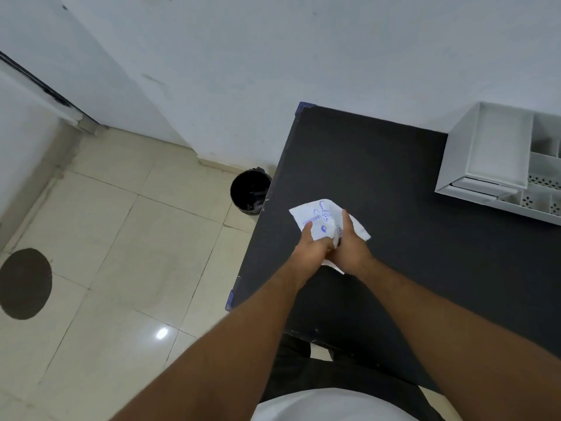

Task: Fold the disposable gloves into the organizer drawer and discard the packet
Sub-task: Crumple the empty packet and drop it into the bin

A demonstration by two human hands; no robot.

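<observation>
A white glove packet (318, 215) with blue print is held over the left part of the black table (394, 192). My left hand (311, 246) grips its left side with the thumb on top. My right hand (349, 250) grips its right side, pressed close against the left hand. The packet is creased between them and a corner sticks out below my right wrist. The white organizer (491, 153) stands at the table's far right, with its top drawer (498, 147) looking empty. No loose gloves are visible.
A black bin (249, 189) with a dark liner stands on the tiled floor just left of the table's edge. A dark round patch (24, 284) marks the floor at far left. White walls close off the back.
</observation>
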